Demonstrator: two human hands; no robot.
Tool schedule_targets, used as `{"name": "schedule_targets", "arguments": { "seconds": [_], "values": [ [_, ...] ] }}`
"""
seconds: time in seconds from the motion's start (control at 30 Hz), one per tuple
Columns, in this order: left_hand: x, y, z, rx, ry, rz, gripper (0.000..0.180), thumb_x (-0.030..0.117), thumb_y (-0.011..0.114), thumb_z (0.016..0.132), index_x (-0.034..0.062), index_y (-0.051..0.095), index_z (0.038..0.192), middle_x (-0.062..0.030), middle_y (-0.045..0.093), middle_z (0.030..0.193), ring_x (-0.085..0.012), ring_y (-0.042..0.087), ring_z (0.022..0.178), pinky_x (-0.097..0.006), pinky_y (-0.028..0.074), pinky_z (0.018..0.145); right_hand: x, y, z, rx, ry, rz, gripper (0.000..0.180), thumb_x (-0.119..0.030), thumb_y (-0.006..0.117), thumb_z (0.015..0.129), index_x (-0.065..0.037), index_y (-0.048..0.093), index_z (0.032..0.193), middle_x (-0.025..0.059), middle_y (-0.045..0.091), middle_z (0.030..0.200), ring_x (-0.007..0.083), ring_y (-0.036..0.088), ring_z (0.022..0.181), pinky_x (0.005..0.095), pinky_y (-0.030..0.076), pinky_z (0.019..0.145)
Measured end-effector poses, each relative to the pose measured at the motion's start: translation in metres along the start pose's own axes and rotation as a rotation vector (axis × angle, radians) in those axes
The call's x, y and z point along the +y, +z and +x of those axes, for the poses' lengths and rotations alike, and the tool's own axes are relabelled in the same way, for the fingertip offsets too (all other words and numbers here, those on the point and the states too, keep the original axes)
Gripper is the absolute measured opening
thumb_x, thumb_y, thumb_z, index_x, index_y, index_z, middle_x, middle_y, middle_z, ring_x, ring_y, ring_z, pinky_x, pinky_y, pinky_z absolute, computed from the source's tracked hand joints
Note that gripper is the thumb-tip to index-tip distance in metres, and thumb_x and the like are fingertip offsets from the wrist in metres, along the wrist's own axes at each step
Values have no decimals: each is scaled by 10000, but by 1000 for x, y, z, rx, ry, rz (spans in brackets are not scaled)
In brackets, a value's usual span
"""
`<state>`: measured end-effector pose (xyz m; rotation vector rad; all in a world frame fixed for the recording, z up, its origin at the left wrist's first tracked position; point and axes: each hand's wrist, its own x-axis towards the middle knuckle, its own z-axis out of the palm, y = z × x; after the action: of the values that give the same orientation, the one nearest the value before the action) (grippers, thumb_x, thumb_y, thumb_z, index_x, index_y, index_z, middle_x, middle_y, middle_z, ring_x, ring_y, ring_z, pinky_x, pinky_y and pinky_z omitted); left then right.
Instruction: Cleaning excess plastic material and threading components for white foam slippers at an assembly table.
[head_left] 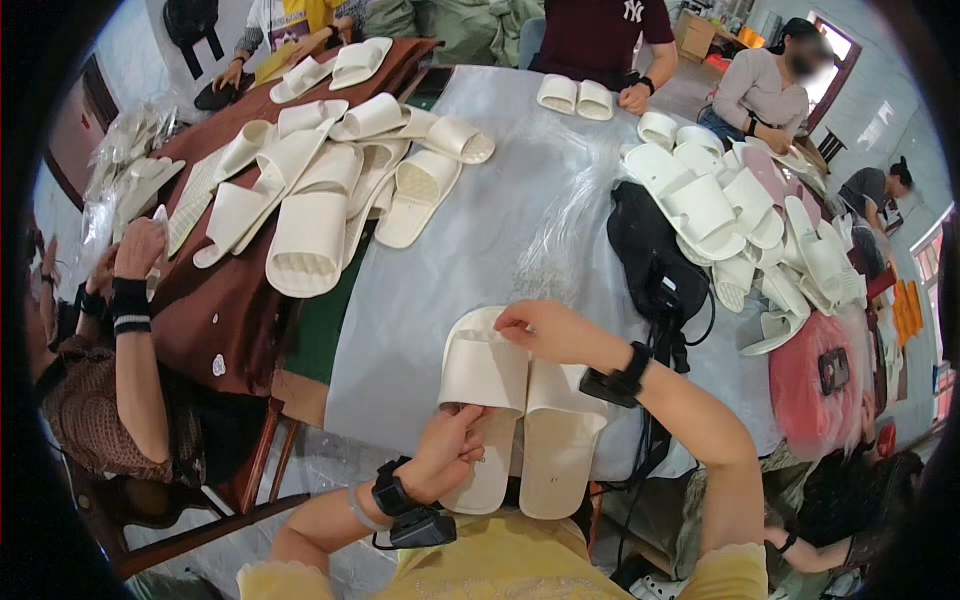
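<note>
A pair of cream slide slippers lies side by side in front of me, toes pointing away. My left hand [447, 455] is closed at the heel-side edge of the strap on the left slipper [483, 372], with its fingertips at the strap's rim. My right hand [550, 332] reaches across the toe end of the pair. Its thumb and fingers are pinched together over the left slipper's toe opening, and what they hold, if anything, is too small to tell. The right slipper [560, 450] rests beside it, its toe hidden under my right hand and wrist.
Cream slippers are heaped on the brown-covered table [240, 330] at left. Another slipper pile [700, 215] stands at right, beside a black bag [655, 250] with cables and a pink plastic-wrapped bundle [815, 390]. A small pair [576, 97] sits at the far edge. Several co-workers surround the tables.
</note>
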<state>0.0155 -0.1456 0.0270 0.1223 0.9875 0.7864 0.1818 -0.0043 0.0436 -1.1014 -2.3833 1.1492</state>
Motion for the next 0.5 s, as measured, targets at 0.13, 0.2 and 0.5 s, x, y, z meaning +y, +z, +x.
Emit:
{"name": "schedule_targets", "arguments": {
  "seconds": [0.13,0.2,0.5],
  "values": [
    [-8,1,19,120,132,-31,28,128,493,860,111,473,866,27,371,587,-61,257,420,-218,216,387,23,21,26,-202,-20,-59,256,-222,519,820,-24,599,960,149,614,927,269,585,855,329,451,741],
    [-9,7,23,94,153,13,37,115,501,841,110,469,859,23,327,514,-67,259,401,-227,222,376,19,16,28,-250,0,-69,280,-228,515,825,-4,588,977,152,615,933,254,582,865,321,446,761],
    [-10,5,28,98,270,-14,95,9,469,830,96,464,869,27,383,612,-66,308,457,-220,255,407,22,19,45,-380,113,232,274,-202,634,723,-1,642,909,66,638,783,150,566,734,277,436,664]
  ]
}}
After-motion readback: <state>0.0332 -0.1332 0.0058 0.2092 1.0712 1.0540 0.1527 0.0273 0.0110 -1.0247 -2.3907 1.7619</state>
